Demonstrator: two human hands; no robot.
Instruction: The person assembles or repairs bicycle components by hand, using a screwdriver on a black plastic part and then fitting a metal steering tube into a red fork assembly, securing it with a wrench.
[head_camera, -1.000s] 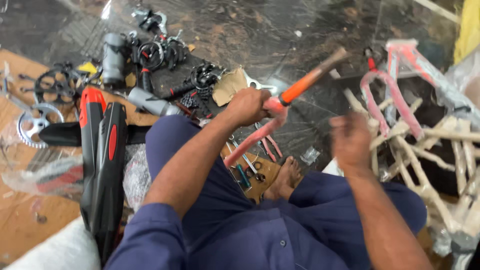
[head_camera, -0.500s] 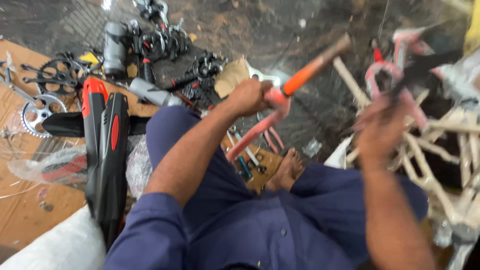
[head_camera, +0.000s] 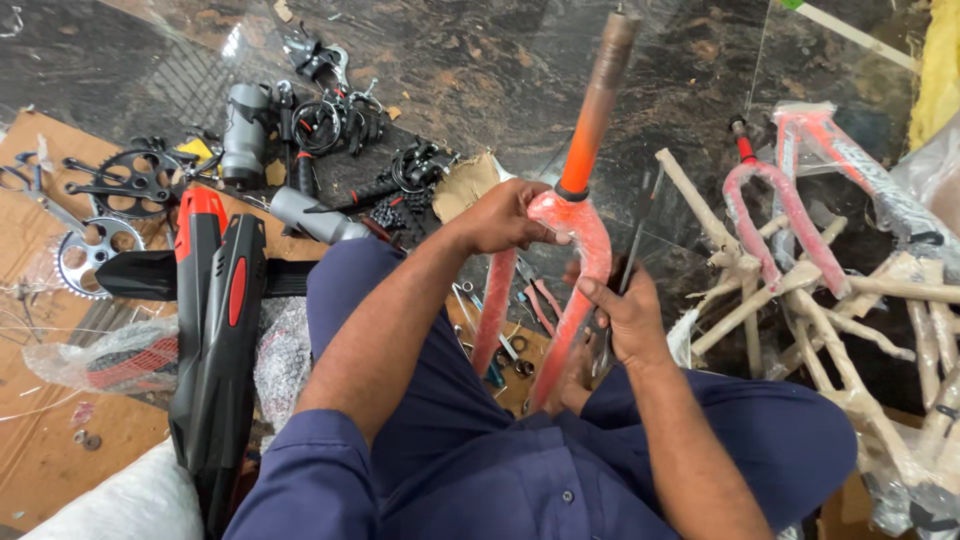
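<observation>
the left hand (head_camera: 505, 215) grips the crown of the wrapped red bicycle fork (head_camera: 572, 250), fingers clenched around it. the right hand (head_camera: 625, 310) pinches the right fork blade between fingers and thumb. the steerer tube points away above both hands.

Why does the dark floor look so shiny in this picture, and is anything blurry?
In the head view, the polished dark floor throws back pale glare, brightest near the top left; the left hand, right hand and red fork look sharp, with no motion blur; the wrapped frames at the right edge bend slightly from wide-lens distortion.
</observation>
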